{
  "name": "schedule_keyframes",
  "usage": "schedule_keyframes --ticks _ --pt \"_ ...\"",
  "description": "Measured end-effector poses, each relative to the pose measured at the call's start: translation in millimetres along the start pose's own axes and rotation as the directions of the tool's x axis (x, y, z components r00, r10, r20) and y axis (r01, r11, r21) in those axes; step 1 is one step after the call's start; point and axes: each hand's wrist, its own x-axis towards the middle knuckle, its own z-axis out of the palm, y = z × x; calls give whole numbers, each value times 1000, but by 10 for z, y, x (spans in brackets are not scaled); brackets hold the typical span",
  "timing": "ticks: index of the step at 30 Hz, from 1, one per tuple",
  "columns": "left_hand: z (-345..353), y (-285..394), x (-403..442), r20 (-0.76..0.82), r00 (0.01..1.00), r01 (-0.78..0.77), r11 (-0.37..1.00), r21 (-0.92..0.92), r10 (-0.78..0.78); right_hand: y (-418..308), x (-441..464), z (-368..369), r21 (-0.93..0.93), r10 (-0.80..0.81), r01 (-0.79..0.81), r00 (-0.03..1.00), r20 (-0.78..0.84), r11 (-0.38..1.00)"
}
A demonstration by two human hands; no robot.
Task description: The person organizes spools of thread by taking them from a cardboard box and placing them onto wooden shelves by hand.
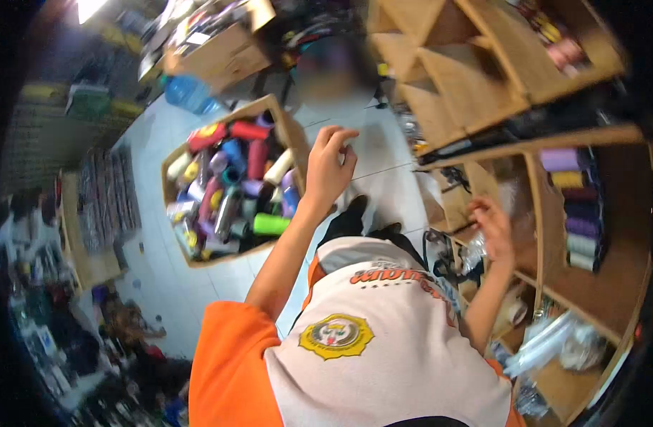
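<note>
My left hand [330,167] is raised over the floor beside the right edge of a cardboard box [292,135]. Its fingers are loosely bent, thumb apart, with nothing seen in them. Thread spools [257,158] of many colours fill the box, among them a bright green spool [271,224] near its front. On the other side, my right hand [494,228] hangs in front of the wooden shelf unit [544,213], its fingers half curled and slightly blurred. No object shows in it. A row of spools [581,226] lies in a shelf compartment to its right.
Plastic-wrapped items [551,345] lie in the lower shelf. A second wooden rack [455,85] with slanted compartments stands above. Behind the box are a blue translucent container [190,94] and another cardboard box [223,57]. White floor tiles [383,156] run between box and shelves.
</note>
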Motion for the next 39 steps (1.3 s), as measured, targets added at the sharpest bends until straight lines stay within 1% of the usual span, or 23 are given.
schedule_keyframes --ticks 1,2,3,4,6,8,10,13,16,17,20,23,24,26,27,29,30,32,33,36,37,38,39 --pt "-146 -137 -42 -70 997 34 998 43 -31 93 149 288 -138 71 -54 990 121 989" --pt "-265 -251 -81 -127 991 54 996 75 -44 126 214 565 -175 201 -168 961 190 970" --pt "-406 -442 -176 -155 985 85 992 93 -70 354 383 679 -224 198 -121 912 359 967" --pt "-533 -550 -251 -197 967 196 964 181 -159 288 392 950 -234 255 -175 892 374 956" --pt "-732 -978 -445 -209 959 253 908 334 -190 172 514 1270 -332 296 -141 825 481 933" --pt "-832 -1379 -642 -171 952 306 831 464 -255 74 645 1457 -368 285 -90 806 518 926" --pt "-841 -1604 -729 -73 961 266 814 517 -268 -21 783 1536 -409 275 -35 793 544 912" --pt "-708 -1764 -769 8 943 247 716 653 -332 -152 1002 1641 -455 244 57 782 574 888" --pt "-624 -1959 -725 -10 955 213 665 716 -295 -235 1023 1791 -433 199 78 806 557 898" --pt "-613 -2026 -725 -10 962 195 657 728 -274 -233 1000 1871 -380 178 46 827 533 924" --pt "-624 -2053 -711 7 945 222 654 723 -328 -130 1009 2087 -419 216 57 789 575 906" --pt "-865 -1722 -757 -172 915 399 765 506 -364 -20 1018 2395 -403 235 47 749 620 914" --pt "-978 -1557 -776 -221 899 437 816 379 -379 10 1021 2489 -384 238 34 734 636 923" --pt "-1235 -1281 -832 -203 939 322 917 234 -278 -75 968 2722 -277 173 2 778 604 961" --pt "-1321 -1099 -832 -159 950 296 934 198 -268 -132 948 2807 -219 142 -14 799 584 976" --pt "-1417 -800 -866 -72 967 250 960 123 -243 -260 948 2912 -170 179 -90 757 628 981" --pt "-1366 -743 -898 -48 965 262 961 82 -259 -294 968 2953 -144 191 -128 735 650 981" --pt "-1252 -725 -924 -9 986 169 981 91 -169 -249 1067 2950 -174 155 -48 719 678 984" --pt "-1209 -698 -926 52 949 313 949 -38 -311 -235 1108 2913 -187 137 -8 712 689 982" --pt "-1114 -832 -868 48 974 227 970 -86 -223 -268 1164 2681 -187 85 63 721 688 980" --pt "-1026 -947 -855 50 921 382 873 -303 -386 -265 1156 2584 -156 52 67 758 650 985" --pt "-899 -1227 -850 -17 908 390 858 -334 -419 -254 1162 2457 -130 46 43 787 615 991" --pt "-847 -1394 -796 -14 917 387 899 -207 -398 -240 1170 2310 -100 40 22 815 578 995"
